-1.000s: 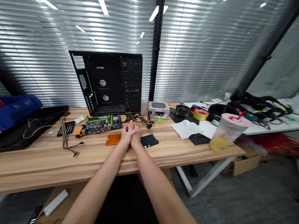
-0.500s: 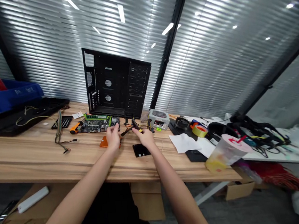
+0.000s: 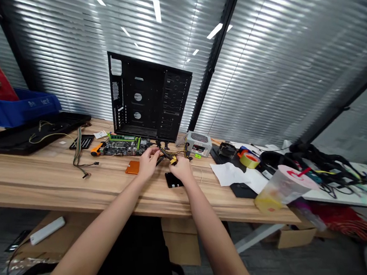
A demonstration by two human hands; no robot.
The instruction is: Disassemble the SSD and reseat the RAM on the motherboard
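Observation:
My left hand (image 3: 148,163) is closed on a dark end of the power cables (image 3: 171,158), just right of an orange rectangular plate (image 3: 132,167). My right hand (image 3: 182,169) pinches the same bundle, where yellow wires show between the hands. The cables trail toward a grey power supply (image 3: 199,144) at the right. Partly under my right hand lies a flat black rectangular drive (image 3: 172,180). Behind my left hand rests a motherboard (image 3: 120,146) with a green memory stick. The fingertips and connectors are small, and partly hidden.
A black computer case (image 3: 149,97) stands upright at the back. To the left are loose ribbon wires (image 3: 78,153), a black side panel (image 3: 25,136) and a blue bin (image 3: 14,109). White paper (image 3: 230,174), yellow tape (image 3: 250,161) and a drink cup (image 3: 282,188) sit right.
My hands have drawn a little closer together around the cables, and the left has come off the orange plate's front. The whole view has shifted slightly.

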